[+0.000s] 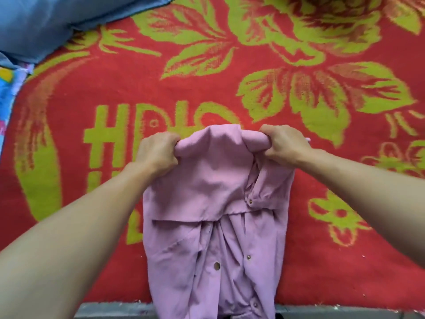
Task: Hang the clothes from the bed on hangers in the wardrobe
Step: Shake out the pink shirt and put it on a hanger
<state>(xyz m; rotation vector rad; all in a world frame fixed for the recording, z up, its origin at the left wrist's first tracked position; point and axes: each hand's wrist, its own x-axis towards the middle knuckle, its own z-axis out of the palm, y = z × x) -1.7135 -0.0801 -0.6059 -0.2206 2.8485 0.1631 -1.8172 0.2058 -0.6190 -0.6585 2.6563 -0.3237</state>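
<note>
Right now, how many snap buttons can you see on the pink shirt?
4. On the pink shirt: one snap button below the right hand, two mid-front, one near the picture's bottom edge. Folds may hide more.

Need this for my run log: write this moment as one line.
left hand: grips pink shirt top | right hand: grips pink shirt top | beneath: red floral blanket

A pink buttoned shirt (207, 215) hangs crumpled, top edge bunched, over the bed's near edge.
</note>
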